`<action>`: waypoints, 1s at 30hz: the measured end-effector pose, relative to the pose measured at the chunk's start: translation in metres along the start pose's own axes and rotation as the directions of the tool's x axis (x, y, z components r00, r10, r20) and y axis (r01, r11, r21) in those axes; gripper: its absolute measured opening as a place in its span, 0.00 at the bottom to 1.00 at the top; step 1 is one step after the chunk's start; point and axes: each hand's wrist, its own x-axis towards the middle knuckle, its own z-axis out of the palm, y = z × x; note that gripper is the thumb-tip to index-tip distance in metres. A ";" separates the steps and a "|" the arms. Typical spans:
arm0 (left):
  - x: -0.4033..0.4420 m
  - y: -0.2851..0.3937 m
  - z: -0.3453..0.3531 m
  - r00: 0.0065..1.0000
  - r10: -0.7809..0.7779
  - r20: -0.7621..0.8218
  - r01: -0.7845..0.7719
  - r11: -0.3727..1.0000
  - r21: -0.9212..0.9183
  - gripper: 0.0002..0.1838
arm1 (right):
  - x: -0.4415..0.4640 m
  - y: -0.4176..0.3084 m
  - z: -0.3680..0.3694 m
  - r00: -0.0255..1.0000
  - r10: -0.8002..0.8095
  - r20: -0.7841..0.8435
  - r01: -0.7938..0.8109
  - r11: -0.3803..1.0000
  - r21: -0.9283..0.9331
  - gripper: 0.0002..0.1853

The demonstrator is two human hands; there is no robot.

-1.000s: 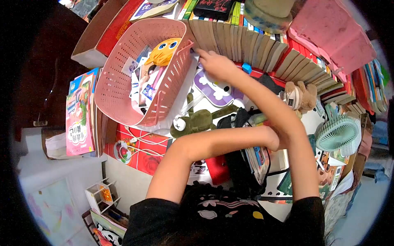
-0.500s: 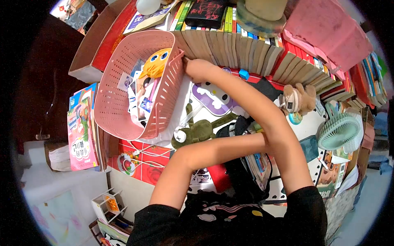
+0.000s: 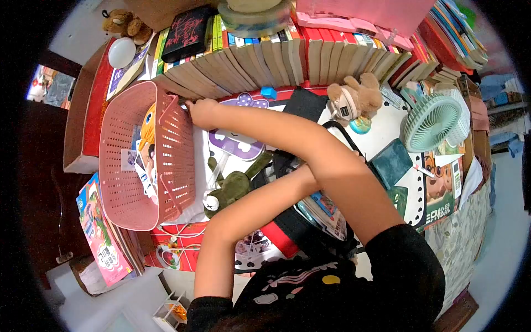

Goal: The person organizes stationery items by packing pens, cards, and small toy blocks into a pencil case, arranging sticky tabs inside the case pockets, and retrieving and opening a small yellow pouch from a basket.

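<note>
My right hand (image 3: pixel 206 114) is at the right side of a pink perforated basket (image 3: pixel 177 149), close to its handle. Its fingers are closed around something small and dark that I cannot make out. Cards or photos (image 3: pixel 145 171) and a yellow thing with printed eyes (image 3: pixel 148 130) lie in the basket. Under my right forearm is a purple character-shaped hand fan (image 3: pixel 243 145) with a clear handle. My left forearm passes beneath the right one, so the left hand is hidden, somewhere near an open black bag (image 3: pixel 298 227) with books inside. A green plush toy (image 3: pixel 235 188) lies by the left forearm.
A row of books (image 3: pixel 249 63) lines the back, with a black case (image 3: pixel 188 34) on top. To the right stand a brown plush (image 3: pixel 359 99), a green fan (image 3: pixel 432 123) and a dark teal pad (image 3: pixel 391 163). White cables (image 3: pixel 185 235) trail below the basket.
My view has turned, so most things have shifted left and down in it. My right hand stays by the basket's handle side. The basket's right outer wall shows more now.
</note>
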 end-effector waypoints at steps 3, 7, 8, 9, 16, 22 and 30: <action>0.009 0.011 -0.028 0.996 -0.012 0.090 0.015 0.999 -0.034 0.13 | 0.003 0.002 -0.009 0.997 -0.032 0.073 0.027 0.997 0.079 0.29; 0.011 0.035 -0.076 0.999 -0.041 -0.020 0.034 0.961 -0.275 0.14 | -0.009 0.017 -0.004 0.953 -0.302 0.011 0.301 0.946 -0.121 0.13; 0.011 0.041 -0.085 0.997 -0.076 -0.019 0.065 0.937 -0.343 0.15 | -0.014 0.019 -0.006 0.941 -0.339 0.000 0.337 0.934 -0.122 0.13; 0.007 0.034 -0.074 0.998 -0.055 0.024 0.060 0.938 -0.341 0.14 | -0.022 0.021 -0.006 0.927 -0.374 -0.008 0.371 0.921 -0.122 0.13; 0.032 0.041 -0.100 0.934 -0.081 0.347 0.126 0.986 -0.108 0.07 | -0.231 0.057 -0.082 0.986 -0.022 -0.168 0.103 0.866 0.489 0.15; 0.038 0.044 -0.124 0.948 -0.075 0.309 0.179 0.928 -0.326 0.05 | -0.422 0.027 -0.037 0.829 0.559 -0.008 -0.435 0.655 0.618 0.14; 0.044 0.048 -0.124 0.924 -0.025 0.382 0.170 0.921 -0.350 0.04 | -0.408 0.006 -0.010 0.905 0.414 -0.099 -0.309 0.798 0.518 0.10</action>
